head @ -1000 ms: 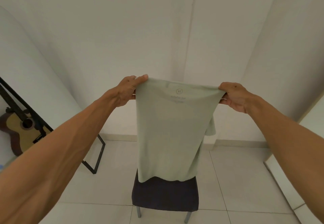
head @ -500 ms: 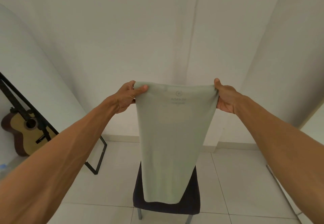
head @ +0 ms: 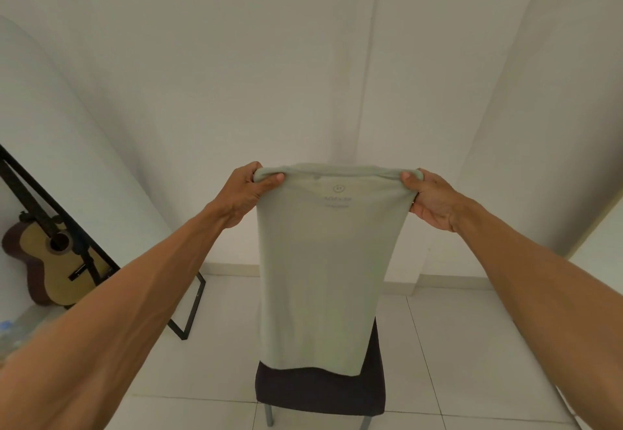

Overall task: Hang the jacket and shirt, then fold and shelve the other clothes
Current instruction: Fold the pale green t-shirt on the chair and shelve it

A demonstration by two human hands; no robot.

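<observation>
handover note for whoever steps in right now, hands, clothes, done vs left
Left hand: grip shut on the top left corner of the pale green shirt.
Right hand: grip shut on the top right corner.
The shirt hangs in the air, sides folded in, above the dark chair.
Done: lengthwise fold.
Left: fold it across, shelve it. No other clothes, hanger or shelf in view.

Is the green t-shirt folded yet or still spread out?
Partly folded: the green t-shirt hangs as a narrow strip, sleeves out of sight, pinched at its top corners by left hand and right hand.
</observation>
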